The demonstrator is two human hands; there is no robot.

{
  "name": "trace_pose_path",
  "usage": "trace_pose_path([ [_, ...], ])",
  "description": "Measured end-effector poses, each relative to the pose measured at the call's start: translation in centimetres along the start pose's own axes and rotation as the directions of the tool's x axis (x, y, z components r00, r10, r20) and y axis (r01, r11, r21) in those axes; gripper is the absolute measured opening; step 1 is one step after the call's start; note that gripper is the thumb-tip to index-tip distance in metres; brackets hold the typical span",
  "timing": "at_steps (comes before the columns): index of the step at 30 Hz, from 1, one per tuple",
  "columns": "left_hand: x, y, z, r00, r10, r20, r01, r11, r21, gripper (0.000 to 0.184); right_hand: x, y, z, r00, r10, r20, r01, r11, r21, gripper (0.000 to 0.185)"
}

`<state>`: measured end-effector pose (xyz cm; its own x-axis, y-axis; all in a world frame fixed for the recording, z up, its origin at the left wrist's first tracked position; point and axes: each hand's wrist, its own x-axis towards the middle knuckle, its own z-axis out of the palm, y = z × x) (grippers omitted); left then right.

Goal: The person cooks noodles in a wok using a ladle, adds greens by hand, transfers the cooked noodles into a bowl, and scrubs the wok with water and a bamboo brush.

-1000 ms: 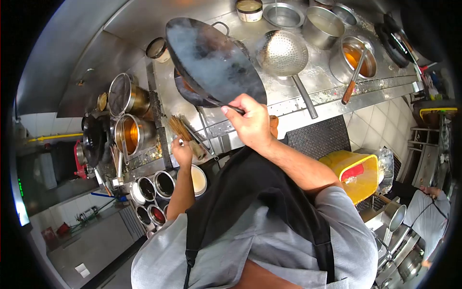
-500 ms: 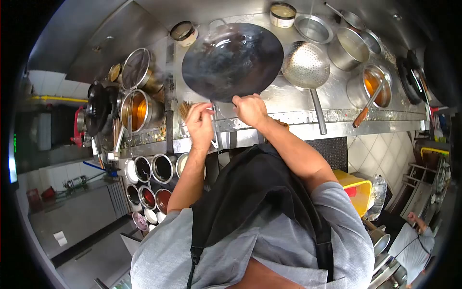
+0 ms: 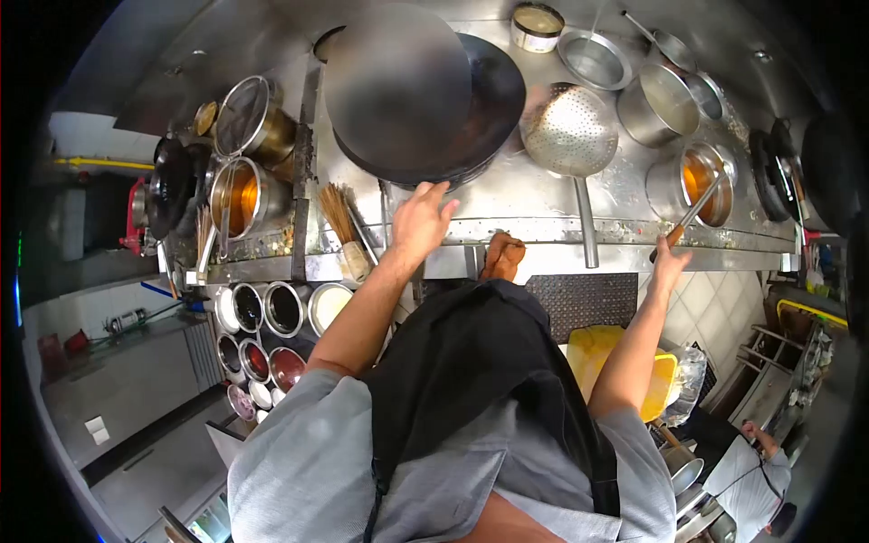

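Observation:
A large dark wok (image 3: 499, 86) sits on the stove; a blurred round grey patch hides its left part. At its near rim is my left hand (image 3: 422, 223), fingers stretched out and thumb apart, holding nothing visible. Whether the fingertips touch the rim I cannot tell. Far to the right, my right hand (image 3: 668, 263) is closed around the wooden handle of a ladle (image 3: 700, 203). The ladle's metal shaft leans into a steel pot (image 3: 666, 192) of orange liquid, and its bowl I cannot make out. Between my hands a perforated strainer (image 3: 570, 136) lies with its handle towards me.
A bamboo brush (image 3: 338, 215) stands left of my left hand. A brown cloth (image 3: 503, 257) hangs at the front edge. Another pot of orange liquid (image 3: 243, 201) and several sauce containers (image 3: 283, 309) are on the left. A person (image 3: 744, 475) is at lower right.
My right hand has left the wok's near rim and moved right onto the ladle handle. My left hand has shifted right along the rim. A blurred patch now covers part of the wok.

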<state>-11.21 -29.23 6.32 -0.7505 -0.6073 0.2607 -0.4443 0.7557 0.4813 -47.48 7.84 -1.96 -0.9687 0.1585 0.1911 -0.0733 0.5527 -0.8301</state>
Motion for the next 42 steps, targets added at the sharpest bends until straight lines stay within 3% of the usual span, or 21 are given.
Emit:
trace_pose_path([
  [1,0.5,-0.2,0.8,0.996,-0.086,0.019,0.087,0.996,-0.014,0.026,0.2,-1.0,-0.2,0.950,0.261,0.172,-0.294,0.933,0.206,0.032],
  [2,0.8,-0.4,1.4,0.994,-0.112,-0.016,0.111,0.993,-0.030,0.020,0.5,-2.0,-0.9,0.738,0.408,0.538,-0.643,0.667,0.377,0.024],
  [3,1.1,-0.3,1.6,0.993,-0.120,-0.002,0.120,0.993,-0.005,0.019,-0.8,-6.0,-0.2,0.820,0.380,0.428,-0.555,0.711,0.433,0.012],
  [4,1.2,-0.4,1.7,0.991,-0.131,0.011,0.131,0.991,0.023,0.019,-0.5,-5.9,0.4,0.833,0.339,0.438,-0.531,0.715,0.456,0.010],
  [8,1.0,-0.1,1.0,0.984,-0.169,0.062,0.168,0.986,0.020,0.018,-5.0,-6.8,1.9,0.898,0.120,0.423,-0.360,0.752,0.552,0.031],
  [10,0.3,0.7,1.0,0.981,-0.189,-0.038,0.184,0.975,-0.123,0.022,-5.3,-7.0,1.2,0.760,0.031,0.649,-0.383,0.829,0.408,0.040],
  [12,-1.3,1.3,0.6,0.968,-0.222,-0.114,0.197,0.960,-0.197,0.026,-3.4,-8.0,2.5,0.771,0.097,0.629,-0.433,0.805,0.406,0.036],
  [15,-4.6,1.1,-0.4,0.938,-0.290,-0.191,0.252,0.947,-0.200,0.030,0.8,-10.1,5.1,0.837,0.018,0.546,-0.176,0.955,0.238,0.034],
  [17,-6.8,1.2,-1.6,0.920,-0.307,-0.245,0.281,0.950,-0.136,0.030,3.9,-10.5,8.4,0.823,-0.027,0.567,-0.020,0.997,0.078,0.038],
  [19,-9.0,0.9,-2.1,0.894,-0.341,-0.289,0.311,0.939,-0.146,0.027,7.4,-10.8,12.5,0.786,0.003,0.618,0.141,0.973,-0.184,0.046],
  [22,-11.8,1.2,-2.8,0.828,-0.463,-0.317,0.415,0.885,-0.210,0.025,13.1,-6.1,22.3,0.800,-0.247,0.546,0.418,0.884,-0.212,0.035],
  [25,-14.0,1.7,-2.4,0.809,-0.484,-0.335,0.438,0.875,-0.208,0.025,16.8,-9.1,27.4,0.528,0.115,0.841,0.125,0.970,-0.211,0.034],
  [26,-14.7,1.5,-2.4,0.817,-0.463,-0.343,0.425,0.886,-0.184,0.025,17.2,-10.4,27.4,0.413,0.255,0.875,-0.453,0.890,-0.045,0.018],
  [27,-15.1,1.6,-2.1,0.800,-0.494,-0.340,0.439,0.869,-0.228,0.025,18.2,-12.2,27.3,0.267,0.287,0.920,-0.774,0.633,0.027,0.012],
  [28,-15.3,1.9,-1.9,0.769,-0.555,-0.318,0.490,0.830,-0.266,0.025,19.0,-13.4,27.0,0.122,0.258,0.958,-0.963,0.263,0.052,0.010],
  [31,-14.9,2.2,-1.2,0.762,-0.563,-0.321,0.470,0.821,-0.324,0.024,19.3,-13.6,23.0,-0.103,-0.100,0.990,-0.995,0.007,-0.103,0.015],
  [32,-14.4,2.0,-1.3,0.790,-0.523,-0.320,0.440,0.847,-0.297,0.023,17.8,-14.5,20.5,-0.046,-0.094,0.995,-0.999,0.010,-0.045,0.010],
  [34,-12.9,1.8,-1.2,0.828,-0.474,-0.300,0.392,0.871,-0.296,0.022,15.3,-17.7,15.0,0.048,-0.026,0.998,-0.990,0.131,0.052,0.021],
  [36,-10.5,1.5,-1.1,0.857,-0.475,-0.200,0.398,0.856,-0.330,0.022,13.8,-19.9,10.4,0.022,-0.053,0.998,-0.995,0.092,0.027,0.033],
  [39,-5.9,1.4,-0.6,0.929,-0.208,-0.306,0.183,0.977,-0.108,0.025,9.8,-24.4,3.4,-0.036,-0.169,0.985,-0.993,0.120,-0.016,0.042],
  [42,-2.1,1.7,-0.1,0.962,-0.156,-0.225,0.159,0.987,-0.003,0.029,5.4,-27.4,-1.6,-0.055,-0.202,0.978,-0.989,0.149,-0.025,0.045],
])
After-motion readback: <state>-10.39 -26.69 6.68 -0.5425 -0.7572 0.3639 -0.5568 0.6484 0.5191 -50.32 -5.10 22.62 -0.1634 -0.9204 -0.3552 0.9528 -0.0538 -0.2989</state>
